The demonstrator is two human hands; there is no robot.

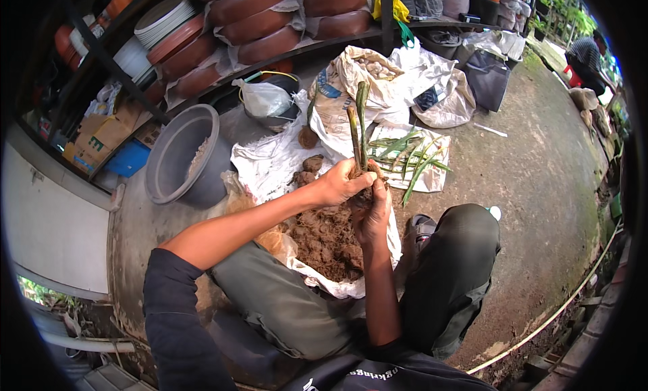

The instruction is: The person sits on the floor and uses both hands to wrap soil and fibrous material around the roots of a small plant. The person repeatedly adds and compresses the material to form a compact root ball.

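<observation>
My left hand [344,182] and my right hand [372,215] both grip the brown fibrous root clump of a small plant [359,131], whose trimmed green and brown stems stand upright above my fingers. The left hand clasps the clump from the left. Beneath it, the right hand cups it from below. Directly below my hands, a pile of brown coconut-fibre soil [326,241] lies on a white sack [270,163] spread between my knees.
A grey plastic tub [177,163] stands to the left. Cut green leaves [408,154] lie on white paper behind the plant. Stacked brown pots [260,23] fill a shelf above. Open sacks [378,77] and dark bags sit behind. Another person [586,53] crouches far right.
</observation>
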